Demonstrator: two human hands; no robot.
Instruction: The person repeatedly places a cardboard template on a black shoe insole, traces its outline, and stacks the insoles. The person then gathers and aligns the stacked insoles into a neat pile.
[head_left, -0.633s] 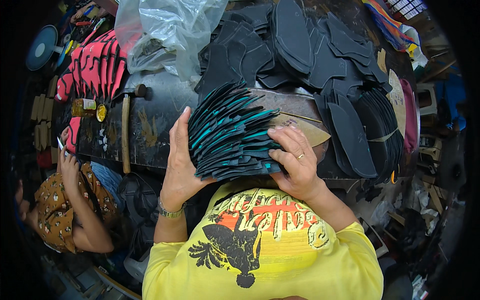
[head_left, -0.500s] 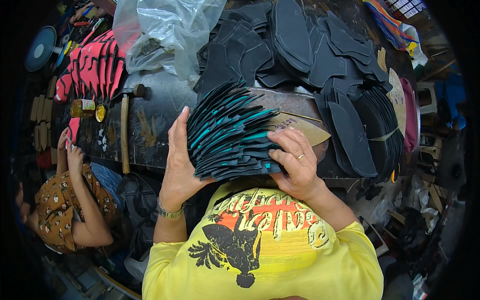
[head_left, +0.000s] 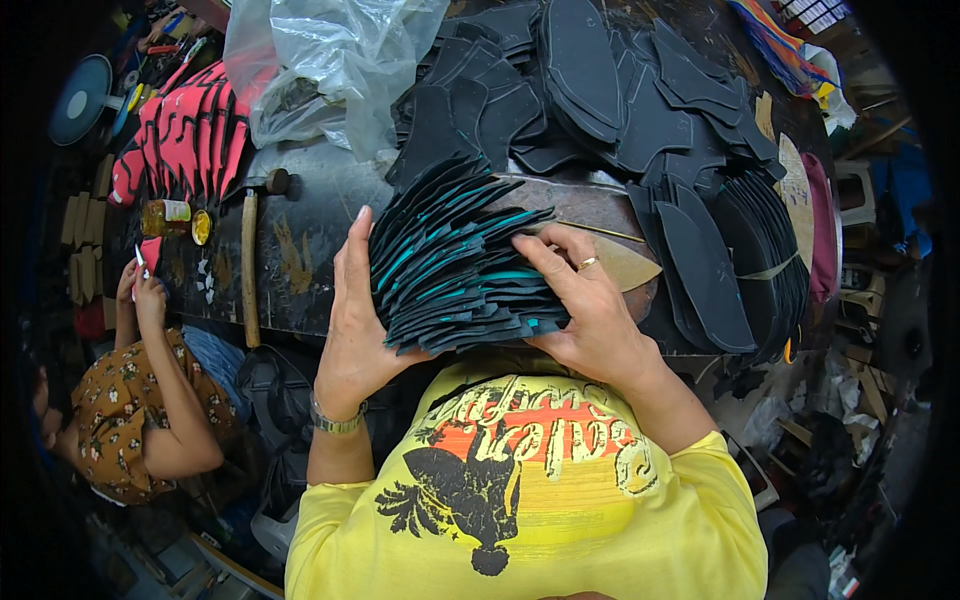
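A thick fanned stack of black cut pieces with teal faces showing between them (head_left: 460,270) stands at the table's near edge. My left hand (head_left: 352,320) holds its left side, fingers pointing up along it and thumb underneath. On the stack's right side my right hand (head_left: 595,310), with a ring, is closed over the edges, index finger bent on top and thumb low near the front. Just behind that hand lie a tan pointed pattern piece (head_left: 628,265) and a thin stick-like tool (head_left: 600,232).
Loose black cut pieces (head_left: 650,130) pile across the back, beside a clear plastic bag (head_left: 330,70). A tied black bundle (head_left: 765,260) sits right. Left are a hammer (head_left: 250,270), a jar (head_left: 165,217) and pink pieces (head_left: 190,135). A co-worker (head_left: 150,420) holds scissors and a pink piece.
My right hand has shifted slightly left and up, its index finger reaching farther over the stack. The stack's pieces lean a little differently. The co-worker's hands and pink piece have moved.
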